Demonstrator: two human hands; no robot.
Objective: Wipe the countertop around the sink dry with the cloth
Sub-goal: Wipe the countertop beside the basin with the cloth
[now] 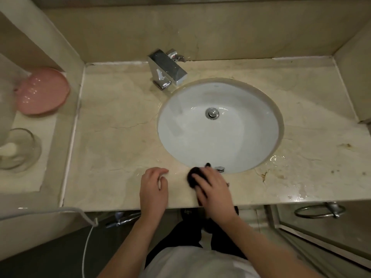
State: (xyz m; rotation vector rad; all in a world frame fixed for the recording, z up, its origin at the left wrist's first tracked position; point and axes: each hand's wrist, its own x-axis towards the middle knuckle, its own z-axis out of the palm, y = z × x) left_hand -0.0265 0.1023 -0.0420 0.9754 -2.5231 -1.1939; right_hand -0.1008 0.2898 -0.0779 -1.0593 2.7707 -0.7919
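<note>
Marble countertop [120, 125] still glistens right of the sink [220, 125]; our right hand [212, 189] presses the dark cloth [192, 175] at the front rim, left hand [153, 185] loosely curled, empty, so we sweep right next.

cloth [193, 178]: mostly hidden under right hand [212, 189] | glass jar [19, 150]: cut by left edge
</note>
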